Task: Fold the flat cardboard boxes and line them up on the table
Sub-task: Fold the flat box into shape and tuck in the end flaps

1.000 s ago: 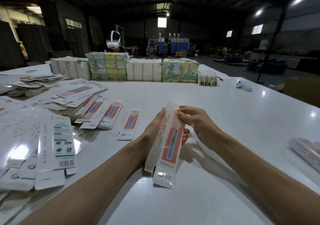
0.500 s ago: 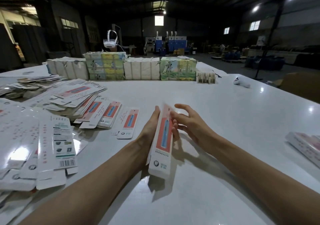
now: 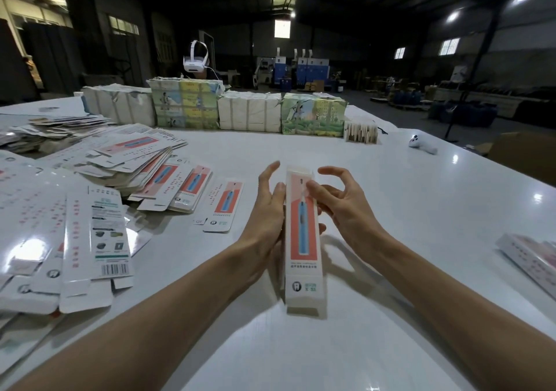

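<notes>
Since the long white cardboard box with the coral panel and blue toothbrush print [image 3: 302,240] already looks squared into a tube, held dead centre over the glossy white table [image 3: 406,216], I'd call this the end-flap step. The left hand [image 3: 264,210] cradles it, fingers wrapped behind, thumb lifted. The right hand [image 3: 340,207] has fingers spread, one tip touching its upper front. Next calls for pinching the 12 o'clock flap shut.
</notes>
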